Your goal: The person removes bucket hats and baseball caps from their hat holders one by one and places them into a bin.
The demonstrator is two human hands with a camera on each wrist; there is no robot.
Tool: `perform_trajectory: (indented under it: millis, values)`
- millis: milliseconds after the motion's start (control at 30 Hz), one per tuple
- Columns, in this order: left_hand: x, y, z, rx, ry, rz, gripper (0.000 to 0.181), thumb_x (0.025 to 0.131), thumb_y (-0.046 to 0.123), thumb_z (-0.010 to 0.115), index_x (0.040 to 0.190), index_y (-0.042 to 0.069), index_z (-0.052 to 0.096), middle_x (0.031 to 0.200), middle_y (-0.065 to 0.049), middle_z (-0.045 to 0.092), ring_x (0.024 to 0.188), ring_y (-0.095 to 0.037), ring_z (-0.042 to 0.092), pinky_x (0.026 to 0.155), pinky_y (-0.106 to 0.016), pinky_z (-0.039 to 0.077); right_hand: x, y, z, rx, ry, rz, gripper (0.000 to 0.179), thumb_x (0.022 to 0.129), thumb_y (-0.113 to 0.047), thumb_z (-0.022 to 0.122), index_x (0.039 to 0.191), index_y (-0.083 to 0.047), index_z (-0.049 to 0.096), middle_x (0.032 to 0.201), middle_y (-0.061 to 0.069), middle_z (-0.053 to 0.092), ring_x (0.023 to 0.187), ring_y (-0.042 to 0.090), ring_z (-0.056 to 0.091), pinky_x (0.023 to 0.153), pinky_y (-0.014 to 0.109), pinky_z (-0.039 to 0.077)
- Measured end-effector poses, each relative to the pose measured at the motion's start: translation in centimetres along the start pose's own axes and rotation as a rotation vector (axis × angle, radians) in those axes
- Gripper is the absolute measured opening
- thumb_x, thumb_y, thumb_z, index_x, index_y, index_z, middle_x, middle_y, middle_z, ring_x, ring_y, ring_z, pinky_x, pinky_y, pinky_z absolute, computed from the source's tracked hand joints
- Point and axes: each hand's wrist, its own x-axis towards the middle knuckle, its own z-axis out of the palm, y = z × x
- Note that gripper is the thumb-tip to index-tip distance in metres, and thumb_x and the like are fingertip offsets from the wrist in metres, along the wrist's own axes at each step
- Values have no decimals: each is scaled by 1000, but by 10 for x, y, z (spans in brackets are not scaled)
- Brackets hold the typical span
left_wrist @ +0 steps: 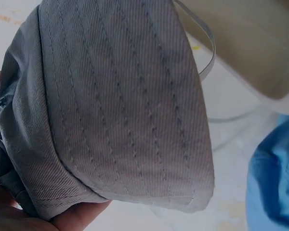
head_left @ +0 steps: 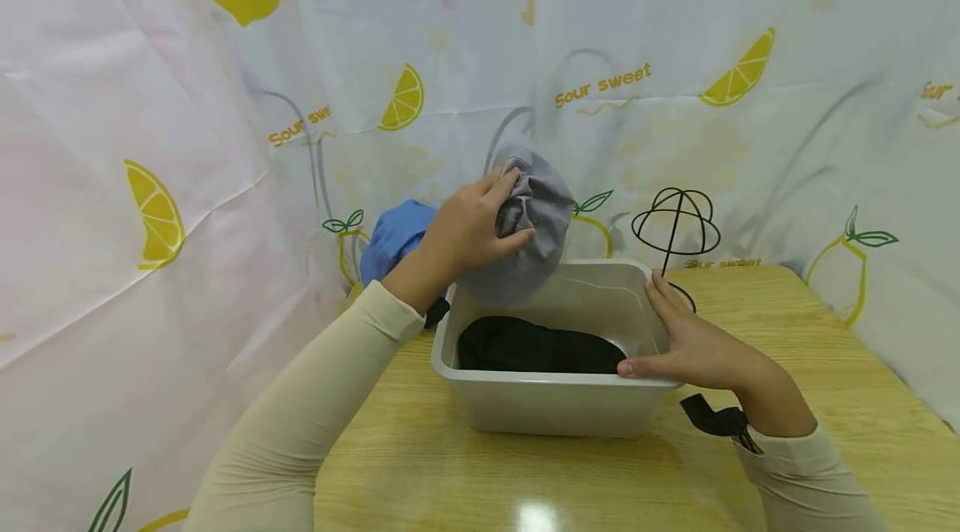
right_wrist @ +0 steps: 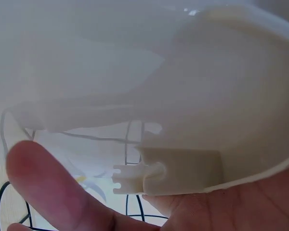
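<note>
My left hand (head_left: 472,223) holds a grey bucket hat (head_left: 547,207) by its crown, above the back left of a beige plastic bin (head_left: 555,403). The hat's stitched brim (left_wrist: 130,101) fills much of the left wrist view, with fingers and thumb at the crown. My right hand (head_left: 701,344) grips the bin's right side, its thumb over the front rim and its fingers along the side rim. Inside the bin lies a black fabric item (head_left: 536,346); its full shape is hidden by the front wall.
A blue hat (head_left: 397,236) is at the back left, partly behind my left arm. At the back right stands a black wire hat stand (head_left: 677,223). The bin rests on a wooden table (head_left: 420,465), and a lemon-print curtain (head_left: 480,40) hangs close behind.
</note>
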Motion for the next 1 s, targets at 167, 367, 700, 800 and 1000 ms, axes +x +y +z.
perform_trajectory:
  millis: [167,367,700,800,1000]
  values:
    - [-4,8,6,21,5,41,87,91,50,77,157,4,44,160,-17,46,132,-37,60,105,-48,53,0,0,0,5,-1,2,127,86,-53,80,166,-10,-8,172,6,-23,157,51,-8,113,79,16]
    - [-7,14,13,44,1,99,87,90,49,78,156,3,45,158,-18,48,131,-36,61,106,-47,52,0,2,1,-4,5,1,127,86,-53,80,166,-9,-7,172,7,-22,156,51,-6,113,79,17]
    - [-13,27,17,79,-1,182,86,90,51,77,154,3,48,157,-18,49,134,-34,59,108,-44,51,1,1,0,-7,1,-2,126,87,-53,80,166,-8,-7,172,9,-22,156,53,-5,113,79,17]
    - [-15,33,16,92,-10,201,86,90,53,76,154,4,48,157,-17,50,132,-34,60,107,-43,52,1,1,0,-2,0,-2,126,87,-53,80,166,-8,-7,172,9,-22,156,53,-5,113,79,17]
    - [-18,42,16,104,-36,224,85,91,54,74,155,5,47,157,-15,49,129,-33,62,105,-42,53,1,1,0,-2,-4,2,125,88,-53,79,166,-8,-7,172,9,-22,155,54,-4,112,79,18]
